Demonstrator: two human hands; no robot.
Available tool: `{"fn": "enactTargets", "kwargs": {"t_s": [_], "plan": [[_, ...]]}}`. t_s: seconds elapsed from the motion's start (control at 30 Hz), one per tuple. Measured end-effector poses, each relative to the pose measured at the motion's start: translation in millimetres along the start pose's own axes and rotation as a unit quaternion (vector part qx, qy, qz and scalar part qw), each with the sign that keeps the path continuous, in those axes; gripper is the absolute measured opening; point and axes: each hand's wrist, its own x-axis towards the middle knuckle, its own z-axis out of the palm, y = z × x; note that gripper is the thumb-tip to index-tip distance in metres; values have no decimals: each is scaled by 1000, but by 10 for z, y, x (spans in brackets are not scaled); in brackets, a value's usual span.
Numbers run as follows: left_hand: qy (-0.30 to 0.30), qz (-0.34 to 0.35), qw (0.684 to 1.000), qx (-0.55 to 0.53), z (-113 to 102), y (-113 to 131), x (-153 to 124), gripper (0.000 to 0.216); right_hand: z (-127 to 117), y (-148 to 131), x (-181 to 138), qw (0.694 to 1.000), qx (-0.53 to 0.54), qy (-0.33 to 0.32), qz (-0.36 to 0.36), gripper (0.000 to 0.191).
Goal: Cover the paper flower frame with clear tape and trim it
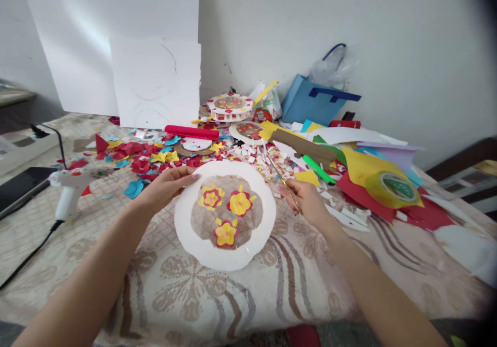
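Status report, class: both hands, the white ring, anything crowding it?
Left hand holding white ring by edge. Right hand gripping slim metal tool. Three flowers inside ring. Paper scraps crowding far side.

Pale wall (407, 41) behind — white board (81, 31) upright against it, soft glare. Desk (272, 305) under patterned cloth (190, 285). Dark slatted chair (466, 159) — right edge.

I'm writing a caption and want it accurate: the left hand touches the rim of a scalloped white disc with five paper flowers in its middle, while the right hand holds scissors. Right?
The flower count is wrong: the head view shows three paper flowers. The left hand does touch the scalloped white disc, and the right hand holds scissors.
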Motion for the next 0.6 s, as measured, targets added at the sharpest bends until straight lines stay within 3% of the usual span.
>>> {"fn": "enactTargets", "kwargs": {"t_s": [0.1, 0.27, 0.6], "plan": [[-1, -2, 1000, -3, -2, -4, -5, 26, -19, 3, 7, 1000, -4, 1, 9, 52], [-18, -10, 1000, 10, 8, 5, -21, 26, -31, -22, 6, 993, -109, 6, -39, 53], [-26, -18, 999, 2, 27, 13, -39, 24, -28, -50, -40, 981, -165, -50, -90, 41]]}}
